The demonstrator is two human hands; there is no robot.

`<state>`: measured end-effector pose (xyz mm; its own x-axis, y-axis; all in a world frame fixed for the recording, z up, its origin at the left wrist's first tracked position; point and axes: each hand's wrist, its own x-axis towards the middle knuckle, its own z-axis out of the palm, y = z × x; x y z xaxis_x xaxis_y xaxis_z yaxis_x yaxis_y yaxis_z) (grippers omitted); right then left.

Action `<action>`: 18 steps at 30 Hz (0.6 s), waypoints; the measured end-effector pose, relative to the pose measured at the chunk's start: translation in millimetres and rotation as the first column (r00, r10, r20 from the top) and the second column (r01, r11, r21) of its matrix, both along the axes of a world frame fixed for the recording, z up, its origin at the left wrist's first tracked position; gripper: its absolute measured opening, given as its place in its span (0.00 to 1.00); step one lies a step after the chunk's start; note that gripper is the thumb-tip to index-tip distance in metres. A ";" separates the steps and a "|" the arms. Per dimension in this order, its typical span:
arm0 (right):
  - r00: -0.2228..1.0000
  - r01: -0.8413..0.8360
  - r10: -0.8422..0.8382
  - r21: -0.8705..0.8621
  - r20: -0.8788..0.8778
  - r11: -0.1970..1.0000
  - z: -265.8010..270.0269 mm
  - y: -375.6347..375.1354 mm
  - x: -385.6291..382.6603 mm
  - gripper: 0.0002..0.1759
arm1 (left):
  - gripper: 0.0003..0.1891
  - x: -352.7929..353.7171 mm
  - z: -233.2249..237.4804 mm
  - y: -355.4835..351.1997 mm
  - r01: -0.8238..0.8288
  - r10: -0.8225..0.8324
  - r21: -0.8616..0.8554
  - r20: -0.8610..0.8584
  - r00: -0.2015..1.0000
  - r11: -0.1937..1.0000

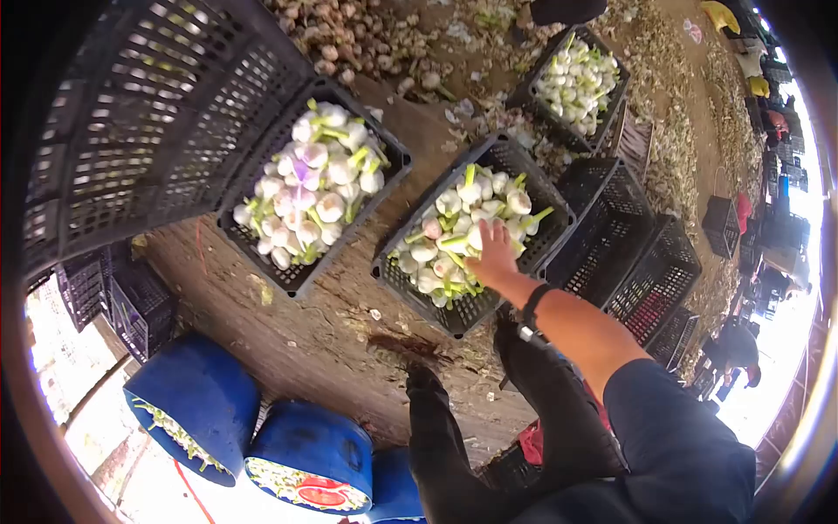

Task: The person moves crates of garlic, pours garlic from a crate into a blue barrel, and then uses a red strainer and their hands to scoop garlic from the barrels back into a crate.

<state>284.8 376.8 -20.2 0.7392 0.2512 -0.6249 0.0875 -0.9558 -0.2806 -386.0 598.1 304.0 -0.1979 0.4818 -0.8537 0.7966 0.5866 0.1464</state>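
The right hand (493, 258), a black band (532, 304) at its wrist, lies on round white garlic bulbs (454, 229) with green stalks, directly under the palm in a black lattice plastic crate (436, 314) — whether the fingers close on one cannot be told — with a second crate (288, 281) beside it.

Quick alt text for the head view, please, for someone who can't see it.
The person's right hand reaches into a black crate of fresh garlic bulbs with green stems. A second full crate sits beside it, with blue barrels nearby.
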 end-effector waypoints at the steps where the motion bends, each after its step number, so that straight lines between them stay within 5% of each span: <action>1: 0.998 0.044 -0.043 -0.028 0.053 0.999 1.0 13.6 -14.4 0.51 | 0.12 51.6 -23.1 3.2 0.100 -0.112 0.071 0.188 0.976 0.992; 2: 0.992 0.009 -0.013 0.029 0.125 1.000 -3.3 17.4 -30.9 0.53 | 0.12 90.7 -50.7 2.2 0.301 -0.317 0.114 0.165 0.934 0.947; 3: 0.991 0.091 -0.105 0.157 0.083 0.983 8.3 20.2 -43.3 0.53 | 0.13 205.4 -49.3 -13.3 0.015 -0.023 0.032 0.260 0.965 0.999; 5: 0.999 -0.040 0.035 0.147 0.040 0.988 26.0 21.3 -60.9 0.48 | 0.16 258.4 -99.9 -27.3 0.297 -0.280 0.007 0.359 0.891 0.955; 6: 0.998 -0.046 0.040 0.146 0.043 0.988 32.2 18.3 -67.0 0.48 | 0.17 297.6 -111.8 -31.5 0.610 -0.601 0.105 0.367 0.710 0.785; 8: 0.920 -0.373 0.393 0.293 -0.012 0.881 43.8 8.3 -76.2 0.35 | 0.21 362.3 -132.4 -52.6 0.473 -0.384 -0.098 0.454 0.804 0.876; 9: 0.917 -0.379 0.399 0.292 -0.009 0.878 33.4 -7.9 -81.1 0.35 | 0.20 384.5 -144.8 -59.6 0.508 -0.403 -0.063 0.529 0.747 0.859; 11: 0.721 -0.690 0.658 0.322 0.219 0.649 -7.7 -39.3 -93.3 0.22 | 0.20 388.0 -187.2 -80.7 0.453 -0.316 -0.069 0.625 0.714 0.889; 12: 0.916 -0.224 0.275 0.196 -0.292 0.955 42.1 -12.0 -63.2 0.17 | 0.18 412.6 -180.9 -85.6 0.430 -0.303 -0.033 0.660 0.688 0.902; 13: 0.862 -0.432 0.412 0.000 -0.295 0.902 43.8 -9.9 -52.7 0.18 | 0.18 430.5 -170.5 -81.8 0.597 -0.493 -0.002 0.561 0.665 0.802; 14: 0.832 -0.546 0.545 0.018 -0.109 0.837 18.6 -28.1 -56.6 0.20 | 0.18 414.1 -189.1 -97.0 0.475 -0.378 0.006 0.616 0.691 0.880; 15: 0.728 -0.679 0.668 0.038 0.154 0.733 19.8 -36.6 -45.3 0.22 | 0.17 427.4 -176.1 -95.9 0.589 -0.539 0.070 0.500 0.678 0.805; 16: 0.875 -0.482 0.466 0.142 0.135 0.865 18.0 -40.7 -33.9 0.24 | 0.15 426.4 -178.8 -103.4 0.562 -0.521 0.065 0.474 0.710 0.825; 18: 0.885 -0.464 0.458 0.110 0.080 0.879 -3.4 -51.1 -14.2 0.27 | 0.15 413.9 -185.2 -115.6 0.451 -0.402 0.050 0.550 0.732 0.891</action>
<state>270.6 325.6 -23.6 0.5505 0.6432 -0.5323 0.5270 -0.7622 -0.3759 27.9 482.5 118.9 0.5078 0.3286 -0.7963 0.7734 0.2333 0.5894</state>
